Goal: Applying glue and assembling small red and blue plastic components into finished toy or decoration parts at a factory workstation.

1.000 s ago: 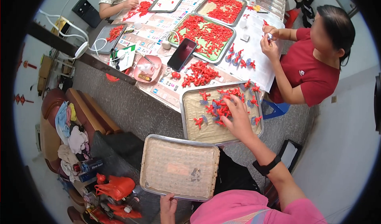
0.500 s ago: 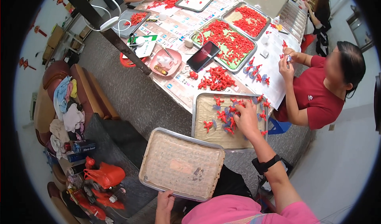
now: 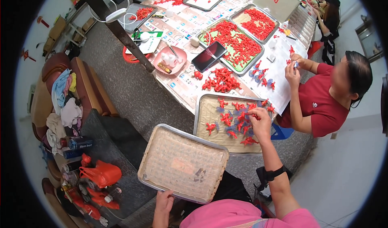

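My left hand (image 3: 164, 201) grips the near edge of a metal tray (image 3: 161, 159) lined with tan, stained paper, and no pieces lie on it. Beyond it, at the table's near end, a second lined metal tray (image 3: 204, 143) holds several small red plastic figures (image 3: 226, 118) with translucent blue-purple parts. Over this tray's right side reaches my right hand (image 3: 262, 124), wearing a black band on the forearm. Its fingertips pinch a small red figure (image 3: 254, 116). One more red figure (image 3: 249, 140) lies by my wrist. My forearm covers the tray's right part.
Loose red pieces (image 3: 221, 80) are heaped past the tray, near a phone (image 3: 209, 56) and a pink dish (image 3: 178, 57). Larger trays of red pieces (image 3: 238, 42) stand farther back. A co-worker in a dark red shirt (image 3: 315, 94) sits at right. A dark post (image 3: 133, 42) rises at left.
My right hand has moved a little right and nearer within the tray. A red figure now shows beside my wrist. The left-hand tray has shifted slightly left.
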The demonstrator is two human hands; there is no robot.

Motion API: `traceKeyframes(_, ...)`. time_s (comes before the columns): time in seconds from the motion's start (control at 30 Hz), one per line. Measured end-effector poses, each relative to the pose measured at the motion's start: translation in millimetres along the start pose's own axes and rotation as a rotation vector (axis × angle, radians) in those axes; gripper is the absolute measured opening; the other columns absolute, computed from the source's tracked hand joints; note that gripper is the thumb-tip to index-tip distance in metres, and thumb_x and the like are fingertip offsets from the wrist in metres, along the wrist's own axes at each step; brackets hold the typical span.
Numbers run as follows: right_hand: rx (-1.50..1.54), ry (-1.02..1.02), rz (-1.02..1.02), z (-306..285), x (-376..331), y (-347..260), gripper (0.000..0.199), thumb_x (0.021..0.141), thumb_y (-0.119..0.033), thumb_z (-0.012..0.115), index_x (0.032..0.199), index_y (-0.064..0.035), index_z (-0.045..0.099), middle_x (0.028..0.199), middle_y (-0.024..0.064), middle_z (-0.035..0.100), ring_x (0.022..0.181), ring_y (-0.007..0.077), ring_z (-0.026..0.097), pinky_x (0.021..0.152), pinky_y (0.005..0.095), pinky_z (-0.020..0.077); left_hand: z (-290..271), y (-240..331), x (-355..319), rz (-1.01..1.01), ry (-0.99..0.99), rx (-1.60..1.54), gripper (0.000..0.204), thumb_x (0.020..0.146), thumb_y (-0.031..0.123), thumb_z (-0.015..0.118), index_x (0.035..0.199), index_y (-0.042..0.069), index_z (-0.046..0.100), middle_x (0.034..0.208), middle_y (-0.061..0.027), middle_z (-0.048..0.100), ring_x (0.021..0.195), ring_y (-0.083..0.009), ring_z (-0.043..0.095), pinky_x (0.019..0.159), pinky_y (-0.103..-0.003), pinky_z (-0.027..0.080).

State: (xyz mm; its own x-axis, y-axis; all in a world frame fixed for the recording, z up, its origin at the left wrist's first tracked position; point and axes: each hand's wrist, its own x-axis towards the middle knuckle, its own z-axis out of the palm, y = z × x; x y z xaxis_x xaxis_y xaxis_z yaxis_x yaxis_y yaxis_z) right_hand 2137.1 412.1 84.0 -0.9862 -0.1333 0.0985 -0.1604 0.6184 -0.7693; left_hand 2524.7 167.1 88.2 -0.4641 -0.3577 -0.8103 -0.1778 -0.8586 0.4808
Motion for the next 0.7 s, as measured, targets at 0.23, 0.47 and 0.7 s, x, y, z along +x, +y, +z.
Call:
traceKeyframes(0.23, 0.418, -0.081, 0.464, -5, -8, 17, 0.016, 0.081, -0.004, 0.067, 0.097, -0.0037, 0.070, 0.095, 0.0012, 0.062, 0.080, 0.0107, 0.061, 0.068, 0.0236, 0.0489, 9, -2, 2, -0.027, -0.033, 0.031, 0.066, 0.073, -0.011, 0.053, 0.135, 0.004, 0.038, 0.127, -0.0127, 0.052, 0.116, -0.0285, 0.053, 0.096, -0.042, 0.046)
traceKeyframes(0.47, 0.570, -0.324, 0.697, -30, -3, 0, 0.022, 0.087, -0.011, 0.063, 0.108, -0.0063, 0.067, 0.094, 0.0002, 0.061, 0.079, 0.0094, 0.061, 0.068, 0.0258, 0.0511, -2, -4, 3, -0.073, -0.032, 0.039, 0.065, 0.074, -0.011, 0.053, 0.135, 0.004, 0.038, 0.127, -0.0132, 0.052, 0.116, -0.0288, 0.053, 0.095, -0.042, 0.047)
traceKeyframes(0.7, 0.804, -0.348, 0.724, -35, -19, 1, 0.025, 0.088, -0.008, 0.061, 0.113, -0.0034, 0.060, 0.097, 0.0043, 0.063, 0.084, 0.0148, 0.064, 0.072, 0.0309, 0.0555, -4, -7, 5, -0.023, -0.051, 0.025, 0.067, 0.073, -0.011, 0.054, 0.136, 0.005, 0.037, 0.128, -0.0128, 0.052, 0.118, -0.0286, 0.052, 0.097, -0.042, 0.045)
